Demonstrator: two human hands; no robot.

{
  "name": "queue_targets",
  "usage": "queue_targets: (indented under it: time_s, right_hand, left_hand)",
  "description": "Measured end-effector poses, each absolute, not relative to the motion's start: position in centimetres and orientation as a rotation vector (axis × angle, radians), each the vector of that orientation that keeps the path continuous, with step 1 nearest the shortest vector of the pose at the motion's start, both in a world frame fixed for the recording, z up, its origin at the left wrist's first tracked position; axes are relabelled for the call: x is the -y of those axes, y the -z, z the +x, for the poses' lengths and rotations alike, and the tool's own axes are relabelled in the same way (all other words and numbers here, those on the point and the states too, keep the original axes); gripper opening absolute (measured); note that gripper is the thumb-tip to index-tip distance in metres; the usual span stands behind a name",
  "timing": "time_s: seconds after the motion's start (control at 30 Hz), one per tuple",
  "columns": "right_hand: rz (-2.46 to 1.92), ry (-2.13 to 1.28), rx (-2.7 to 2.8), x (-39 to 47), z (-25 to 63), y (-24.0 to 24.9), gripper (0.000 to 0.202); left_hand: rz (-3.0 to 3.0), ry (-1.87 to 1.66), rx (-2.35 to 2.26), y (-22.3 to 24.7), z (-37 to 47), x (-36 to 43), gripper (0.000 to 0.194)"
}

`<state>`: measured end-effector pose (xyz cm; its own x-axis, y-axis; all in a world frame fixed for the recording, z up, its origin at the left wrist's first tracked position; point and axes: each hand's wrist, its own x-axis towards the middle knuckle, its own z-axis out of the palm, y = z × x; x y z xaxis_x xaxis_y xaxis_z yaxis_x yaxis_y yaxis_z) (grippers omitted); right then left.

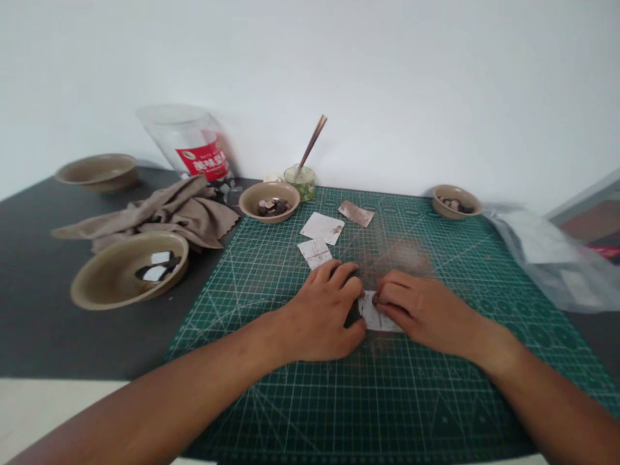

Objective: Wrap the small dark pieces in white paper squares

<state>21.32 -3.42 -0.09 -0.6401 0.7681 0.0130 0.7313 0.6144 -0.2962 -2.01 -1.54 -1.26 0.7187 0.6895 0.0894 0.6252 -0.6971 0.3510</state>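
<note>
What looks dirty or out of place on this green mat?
A blurry brown smudge marks the green gridded cutting mat, just beyond the right hand, dulling its grid lines. The small brown-stained white paper near the left hand looks soiled too.

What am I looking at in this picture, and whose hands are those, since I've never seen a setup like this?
There is no machine: these are a person's bare hands, seen from a camera worn on the head, looking forward and down. On the dark table lies a green cutting mat. The left hand is at the left edge of a white paper piece; the right hand seems to pinch something small and dark over it, too blurred to name. Beyond lie two white sheets and a brownish one. Around them are four bowls, a crumpled cloth, a clear tub and a cup holding sticks.
</note>
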Motion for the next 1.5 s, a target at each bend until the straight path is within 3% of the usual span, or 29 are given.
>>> queue_targets:
  time_s: [0.7,1.27,1.5]
  right_hand:
    - [-1.196,-0.388,2.713,3.74,21.2,-0.05,0.015]
    - [-1.086,-0.64,2.731,3.69,21.65,-0.62,0.012]
    - [-1.139,-0.528,2.728,3.78,21.48,-0.35,0.015]
  left_hand:
    - [2.594,-0.303,-1.036,0.87,-2.1,1.55,0.03]
    - [2.588,-0.29,-1.034,0.72,-2.01,1.63,0.027]
    - [2.578,-0.275,-1.052,0.61,-1.97,1.61,0.031]
